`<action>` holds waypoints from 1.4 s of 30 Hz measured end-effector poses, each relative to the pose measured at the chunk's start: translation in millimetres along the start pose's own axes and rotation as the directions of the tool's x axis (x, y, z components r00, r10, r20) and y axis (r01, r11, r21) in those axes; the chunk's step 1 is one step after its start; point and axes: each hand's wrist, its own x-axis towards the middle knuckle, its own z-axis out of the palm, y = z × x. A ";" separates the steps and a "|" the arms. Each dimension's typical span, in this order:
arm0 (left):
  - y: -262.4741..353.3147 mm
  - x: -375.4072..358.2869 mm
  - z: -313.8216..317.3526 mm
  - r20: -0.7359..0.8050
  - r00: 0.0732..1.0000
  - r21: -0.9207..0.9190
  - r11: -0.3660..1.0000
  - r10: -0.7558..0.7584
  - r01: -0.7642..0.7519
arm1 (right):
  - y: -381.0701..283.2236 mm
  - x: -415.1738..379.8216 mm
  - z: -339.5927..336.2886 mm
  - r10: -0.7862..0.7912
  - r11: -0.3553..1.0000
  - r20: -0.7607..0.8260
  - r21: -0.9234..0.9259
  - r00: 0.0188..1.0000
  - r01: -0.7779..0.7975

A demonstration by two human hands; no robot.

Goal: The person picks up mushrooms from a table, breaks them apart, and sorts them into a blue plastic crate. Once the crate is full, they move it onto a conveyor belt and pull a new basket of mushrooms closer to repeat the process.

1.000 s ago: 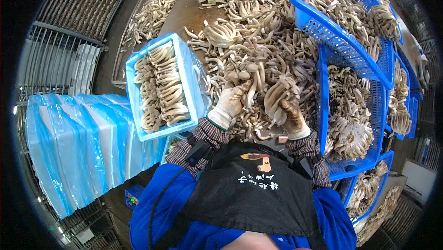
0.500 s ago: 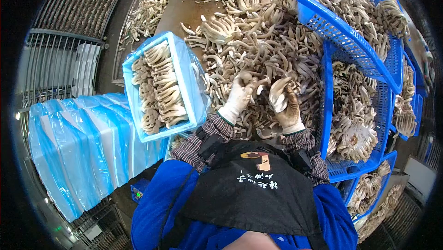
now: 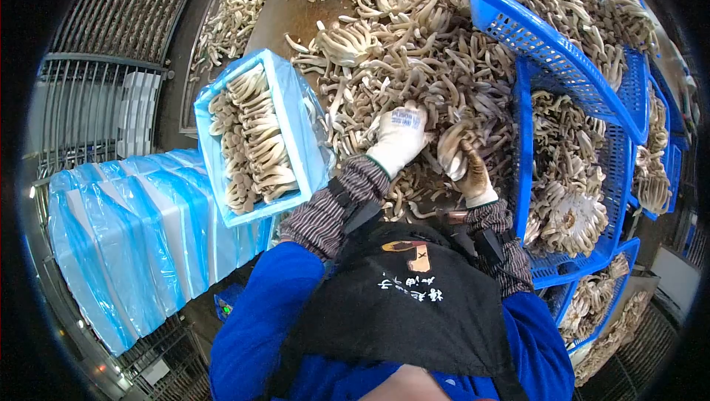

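A large heap of brown, long-stemmed mushrooms [image 3: 444,68] covers the work table before me. My right hand [image 3: 475,179], in a stained white glove, is closed round a small bunch of mushrooms [image 3: 452,148] held low over the heap. Just left of it, my left hand [image 3: 403,135] reaches into the heap with its gloved back turned up. Its fingers curl downward among the mushrooms, and what they grip is hidden. Beyond my left forearm stands a box [image 3: 282,135] lined with blue film, with mushrooms laid in neat rows inside.
Blue plastic baskets [image 3: 523,172] full of mushroom clusters stand along the right, one tilted higher over the heap [image 3: 551,42]. Several film-wrapped white boxes [image 3: 126,246] line up at lower left. More mushrooms [image 3: 240,16] lie on a surface at upper left.
My left hand has moved slightly right and turned its back upward, reaching farther into the heap. My right hand has shifted a little right and toward me, still holding the bunch.
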 end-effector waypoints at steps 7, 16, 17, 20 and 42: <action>-0.4 -9.3 -3.4 0.085 0.988 -0.553 0.819 -0.126 0.152 | 8.0 -5.2 55.6 0.292 0.837 0.329 0.366 0.898 -0.407; -7.9 -47.8 16.6 -0.215 0.938 -0.963 -0.098 -0.272 -0.249 | 20.6 -23.0 106.4 -0.264 0.260 0.267 -0.906 0.927 0.335; -7.6 -52.3 13.9 -0.220 0.934 -0.961 -0.103 -0.280 -0.257 | 23.6 -24.1 109.0 -0.256 0.252 0.269 -0.909 0.928 0.333; -18.8 -71.4 13.4 -0.009 0.964 -0.979 -0.192 -0.266 -0.063 | 22.6 -25.4 112.4 -0.116 0.532 0.331 -0.775 0.936 0.340; -35.6 -166.4 19.4 0.060 0.930 -0.658 -0.715 -0.362 -0.235 | 117.0 -35.2 120.2 0.073 0.780 0.008 -0.623 0.997 -0.052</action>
